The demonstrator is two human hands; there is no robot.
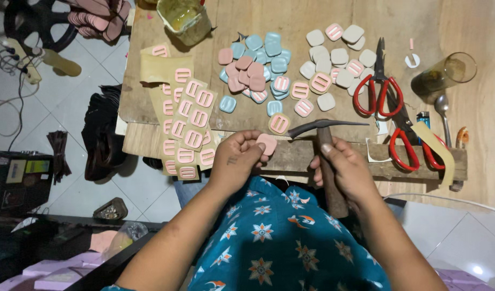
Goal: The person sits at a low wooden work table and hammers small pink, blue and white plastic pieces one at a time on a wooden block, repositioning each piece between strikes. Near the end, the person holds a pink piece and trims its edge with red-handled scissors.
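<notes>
At the left edge of the wooden table (242, 116), tan strips (189, 126) lie in overlapping rows, each carrying pink slotted buckles. Just right of them the left hand (238, 161) rests at the table's near edge, its fingers (256, 150) pinching a small pink square piece (267, 143) against the wood. Beyond it, farther up the table, lies a heap of pink and light-blue square pieces (255, 67), with a few tan-backed buckles (300, 90) scattered beside it. At the top, a plastic tub of yellowish glue (184, 19) stands at the far edge.

The right hand (344, 167) is clenched around the wooden handle of a hammer (325, 145), whose dark metal head points across the table edge just right of the pink piece. Farther right sits a pile of pale grey pieces (339, 56), then two pairs of red-handled scissors (390, 108), a blue lighter (423, 118), a spoon (444, 116) and a drinking glass (444, 74) lying on its side.
</notes>
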